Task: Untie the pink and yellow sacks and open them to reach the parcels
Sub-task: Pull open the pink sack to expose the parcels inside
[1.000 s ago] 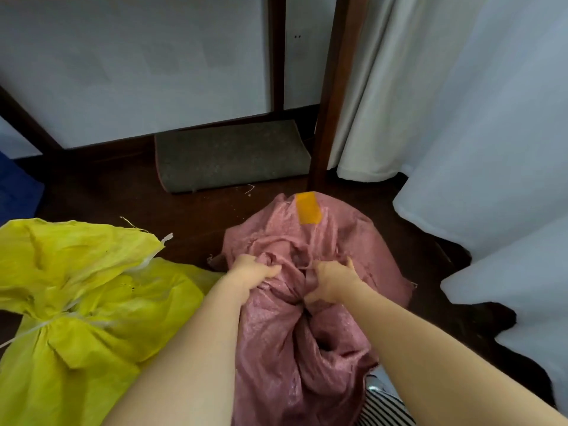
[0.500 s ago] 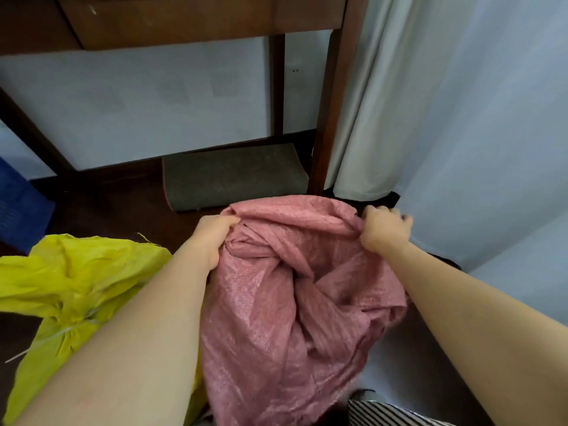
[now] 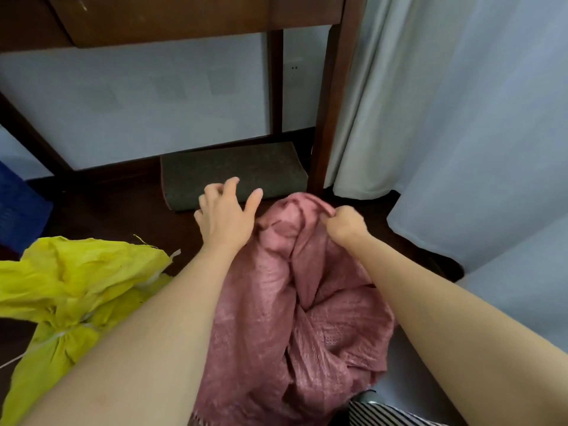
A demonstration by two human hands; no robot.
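The pink woven sack (image 3: 295, 327) stands on the dark floor between my forearms, its top crumpled and folded over. My right hand (image 3: 345, 226) is closed on the far rim of the pink sack and holds it up. My left hand (image 3: 226, 213) hovers just left of the sack's top with fingers spread and nothing in it. The yellow sack (image 3: 76, 290) lies at the lower left, still cinched by a white string (image 3: 63, 333) around its neck. No parcels show.
A wooden table leg (image 3: 330, 118) rises just behind the pink sack, with a grey mat (image 3: 233, 176) under the table. White curtains (image 3: 445, 118) hang at the right. A blue crate (image 3: 18, 207) sits at the far left. Striped cloth (image 3: 378, 415) shows at the bottom edge.
My left hand has let go of the pink sack's rim and opened. My right hand has moved inward along the rim, so the stretched top has slackened and bunched.
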